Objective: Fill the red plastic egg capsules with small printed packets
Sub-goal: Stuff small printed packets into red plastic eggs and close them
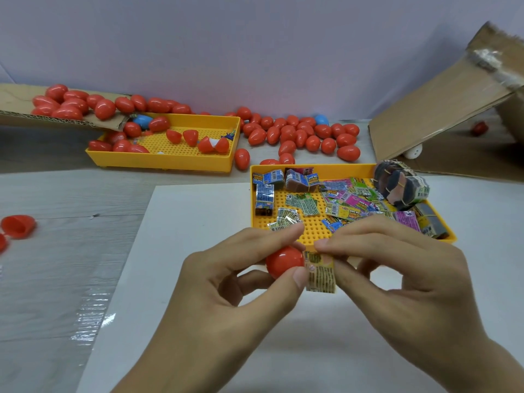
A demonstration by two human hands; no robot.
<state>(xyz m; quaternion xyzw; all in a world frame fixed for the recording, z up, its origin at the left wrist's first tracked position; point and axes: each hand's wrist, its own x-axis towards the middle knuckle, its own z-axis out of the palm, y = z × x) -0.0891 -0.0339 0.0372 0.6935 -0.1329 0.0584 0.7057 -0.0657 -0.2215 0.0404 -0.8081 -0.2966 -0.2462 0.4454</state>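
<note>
Wide pale tabletop [56, 279], with a white sheet [181, 251] spread over its near middle. Over at the far right corner, a big cardboard flap [436, 109] tilted up on one edge. Along the far left edge, a flat cardboard piece [17, 100] heaped with red eggs, its end hanging over a yellow perforated tray [167, 163] that holds more eggs and a few separated halves. Between the two trays and back toward the far edge, a loose scatter of closed red egg capsules [297, 134], a couple of blue ones mixed in. Right of centre, a second yellow tray [312, 228] strewn with small printed packets [346, 202] in blue, green, pink and yellow, plus a rubber-banded bundle [402, 185] propped on its far right corner. At the left edge, an open red half [18, 226] lying alone.

Now the action, above the sheet just at that tray's near edge: left hand [226, 287] gripping a red capsule half [285, 262], glossy and rounded, thumb and forefinger curled round it, dome toward the camera, long axis roughly left to right, mouth facing right. Right hand [397, 268] pinching one yellowish printed packet [320, 273], crinkled, fine print on it, long axis near vertical, its left edge touching the capsule's rim.
</note>
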